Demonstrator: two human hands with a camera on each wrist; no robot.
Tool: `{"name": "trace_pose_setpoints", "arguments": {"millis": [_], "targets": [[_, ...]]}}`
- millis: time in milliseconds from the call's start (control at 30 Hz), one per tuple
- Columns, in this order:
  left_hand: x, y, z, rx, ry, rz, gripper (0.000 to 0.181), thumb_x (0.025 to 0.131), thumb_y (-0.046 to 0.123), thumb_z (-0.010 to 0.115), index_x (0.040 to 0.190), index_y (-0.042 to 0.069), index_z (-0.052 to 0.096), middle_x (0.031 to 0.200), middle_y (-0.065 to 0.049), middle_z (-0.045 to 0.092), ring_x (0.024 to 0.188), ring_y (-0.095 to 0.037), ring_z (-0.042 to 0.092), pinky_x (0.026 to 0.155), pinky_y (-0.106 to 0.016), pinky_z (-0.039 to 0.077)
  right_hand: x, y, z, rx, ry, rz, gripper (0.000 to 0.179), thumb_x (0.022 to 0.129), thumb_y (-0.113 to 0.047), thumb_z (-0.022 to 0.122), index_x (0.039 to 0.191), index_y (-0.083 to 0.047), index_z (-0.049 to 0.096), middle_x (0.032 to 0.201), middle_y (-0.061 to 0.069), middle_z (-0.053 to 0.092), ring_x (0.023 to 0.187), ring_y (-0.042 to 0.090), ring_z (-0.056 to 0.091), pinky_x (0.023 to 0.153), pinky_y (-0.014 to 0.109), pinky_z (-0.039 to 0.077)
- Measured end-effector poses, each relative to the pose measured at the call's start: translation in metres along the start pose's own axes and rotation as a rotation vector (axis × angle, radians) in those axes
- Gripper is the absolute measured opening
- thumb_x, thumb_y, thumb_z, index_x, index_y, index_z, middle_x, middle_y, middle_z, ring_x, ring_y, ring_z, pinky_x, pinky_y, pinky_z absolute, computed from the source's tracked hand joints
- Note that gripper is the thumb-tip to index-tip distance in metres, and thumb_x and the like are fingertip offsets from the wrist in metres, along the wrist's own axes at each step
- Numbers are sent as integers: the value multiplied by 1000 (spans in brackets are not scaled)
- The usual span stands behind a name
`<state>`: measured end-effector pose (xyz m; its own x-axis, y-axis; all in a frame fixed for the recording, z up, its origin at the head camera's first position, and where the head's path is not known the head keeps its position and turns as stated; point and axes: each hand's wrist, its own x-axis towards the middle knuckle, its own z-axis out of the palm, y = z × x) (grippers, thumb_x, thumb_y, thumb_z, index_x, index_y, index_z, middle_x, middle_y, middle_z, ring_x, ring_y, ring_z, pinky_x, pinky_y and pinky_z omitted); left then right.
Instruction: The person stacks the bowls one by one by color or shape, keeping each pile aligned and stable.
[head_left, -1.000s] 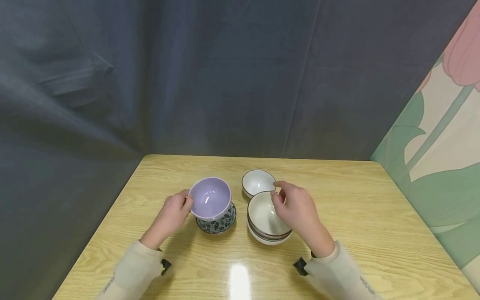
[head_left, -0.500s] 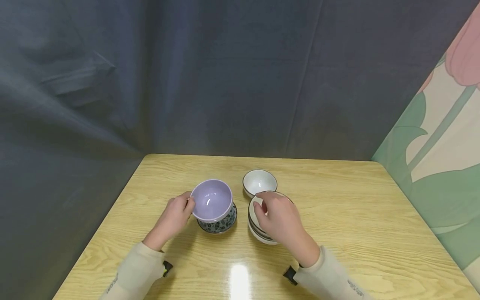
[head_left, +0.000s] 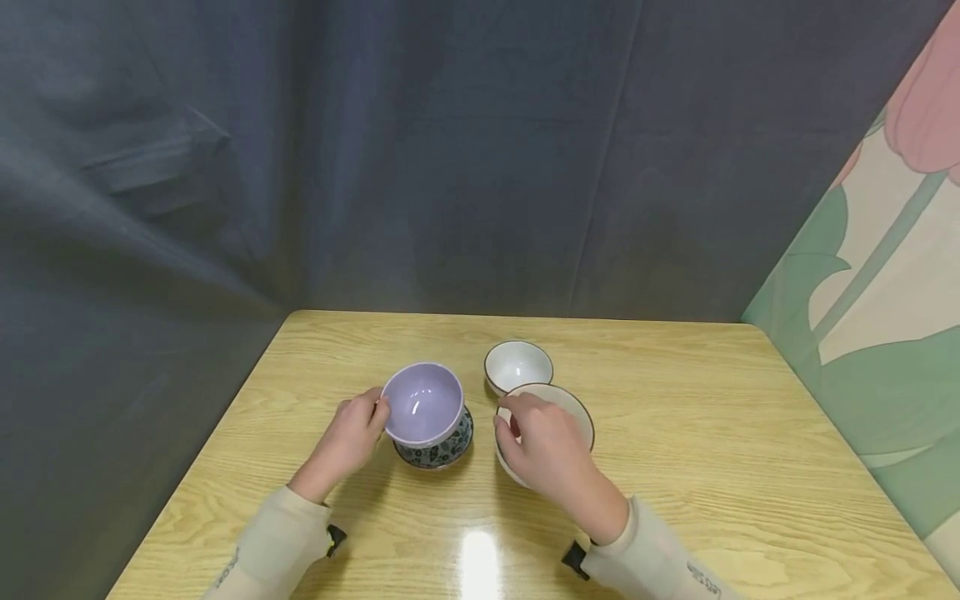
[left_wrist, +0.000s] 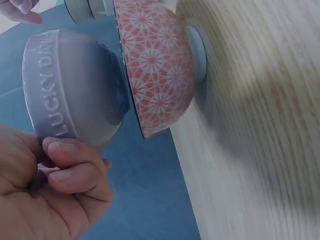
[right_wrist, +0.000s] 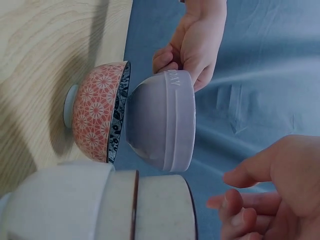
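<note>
The left hand [head_left: 348,437] pinched the lavender bowl [head_left: 423,402] at its left side, near the rim, the fingers curled against the outer wall. The bowl was held over the mouth of a patterned bowl [left_wrist: 157,65], its foot close to the lower rim; whether the two touched could not be told. The right hand [head_left: 551,446] held nothing: its fingers were loosely bent above the cream bowl stack [head_left: 576,417], with a gap to the top rim in the right wrist view. A white bowl [head_left: 517,365] stood just behind on the bench [head_left: 712,433].

The lavender bowl looked like glazed ceramic: probably rigid, moderately heavy, slick and apt to chip if knocked. A one-sided pinch would likely let it tip; the raised lettering band below the rim might add some grip, and support at the opposite wall would seem steadier.
</note>
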<state>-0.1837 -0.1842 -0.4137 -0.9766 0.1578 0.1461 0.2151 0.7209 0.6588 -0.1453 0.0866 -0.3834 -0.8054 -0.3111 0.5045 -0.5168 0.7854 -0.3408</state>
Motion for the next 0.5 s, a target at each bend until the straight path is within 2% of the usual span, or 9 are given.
{"name": "trace_pose_setpoints", "arguments": {"millis": [233,500], "targets": [[1,-4,5,11,4,-5,27,103,9,43,105,-7,65,63,-2,47,57,-14,43,50,-26,38,2,-7,4,14,-16,17,16,88,-13,71,101,-5,74,72,-7,58,57,6,48,48,21,37],[3,-7,8,7,-14,-30,33,103,10,43,117,-11,64,63,-2,47,57,-14,43,49,-26,39,10,-26,18,36,-50,10,23,88,-15,71,107,-1,73,83,2,66,65,13,60,51,25,46]]}}
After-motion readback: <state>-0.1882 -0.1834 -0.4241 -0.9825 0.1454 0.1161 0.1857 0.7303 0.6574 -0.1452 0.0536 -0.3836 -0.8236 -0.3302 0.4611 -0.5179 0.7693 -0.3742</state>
